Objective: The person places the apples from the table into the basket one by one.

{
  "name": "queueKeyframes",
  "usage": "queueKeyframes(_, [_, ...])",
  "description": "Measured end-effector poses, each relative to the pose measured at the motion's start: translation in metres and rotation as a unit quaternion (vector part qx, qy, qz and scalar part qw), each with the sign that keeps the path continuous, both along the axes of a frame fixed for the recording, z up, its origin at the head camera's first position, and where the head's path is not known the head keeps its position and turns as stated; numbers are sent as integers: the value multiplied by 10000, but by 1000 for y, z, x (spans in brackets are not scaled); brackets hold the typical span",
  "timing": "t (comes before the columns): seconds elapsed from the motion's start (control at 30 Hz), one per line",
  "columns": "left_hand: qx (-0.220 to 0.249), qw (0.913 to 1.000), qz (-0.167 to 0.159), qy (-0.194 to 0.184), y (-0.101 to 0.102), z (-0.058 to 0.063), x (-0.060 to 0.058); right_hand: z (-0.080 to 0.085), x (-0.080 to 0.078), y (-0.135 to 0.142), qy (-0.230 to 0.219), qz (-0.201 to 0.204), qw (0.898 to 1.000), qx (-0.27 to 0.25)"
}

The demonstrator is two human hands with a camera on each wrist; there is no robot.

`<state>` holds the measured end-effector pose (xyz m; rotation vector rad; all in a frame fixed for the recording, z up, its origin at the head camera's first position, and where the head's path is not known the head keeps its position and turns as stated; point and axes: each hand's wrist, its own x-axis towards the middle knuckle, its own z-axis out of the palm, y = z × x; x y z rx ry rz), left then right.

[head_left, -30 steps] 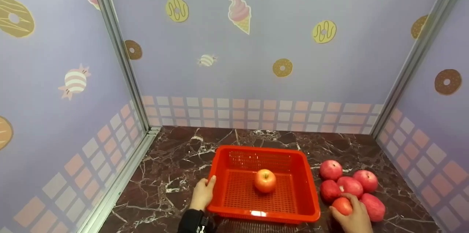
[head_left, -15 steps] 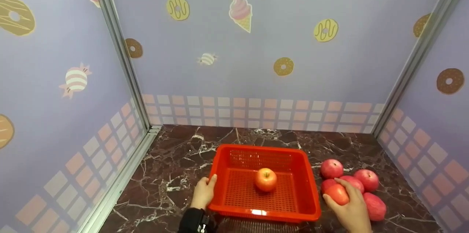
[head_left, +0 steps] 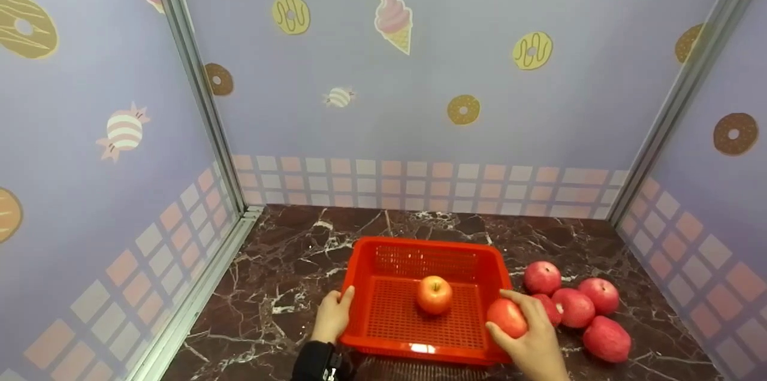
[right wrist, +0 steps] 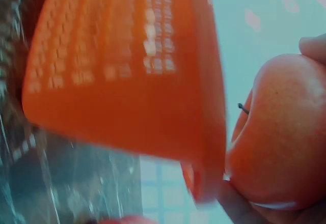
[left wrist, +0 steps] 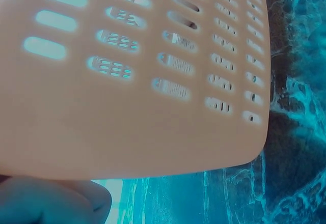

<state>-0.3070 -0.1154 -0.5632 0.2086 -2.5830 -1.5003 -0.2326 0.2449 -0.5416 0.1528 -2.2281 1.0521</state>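
My right hand (head_left: 533, 339) holds a red apple (head_left: 508, 318) between thumb and fingers, over the right rim of a red plastic basket (head_left: 419, 352). In the right wrist view the held apple (right wrist: 285, 132) shows its dark stem, close beside the basket wall (right wrist: 127, 112). At the basket's left side my left hand (head_left: 331, 316) grips the rim, thumb on top. The left wrist view shows the slotted basket wall (left wrist: 132, 127) and part of the fingers (left wrist: 56, 201) at its edge. Inside the basket lies one orange-red apple (head_left: 434, 295), stem up.
Several pinkish-red round fruits lie clustered right of the basket, among them a back one (head_left: 542, 278) and a front one (head_left: 607, 339). They stand on a dark marbled tabletop (head_left: 287, 261). Patterned lilac walls (head_left: 359, 129) with metal corner posts (head_left: 207, 105) enclose the table.
My right hand has lifted the apple from the fruit cluster and carried it left to the basket's right rim. The left hand and basket have stayed in place.
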Motion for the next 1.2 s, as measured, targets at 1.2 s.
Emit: queueKeyframes(1.2, [79,10000,-6,-32,0,1,1,-7,-29,-35,-2557,931,9480,1654])
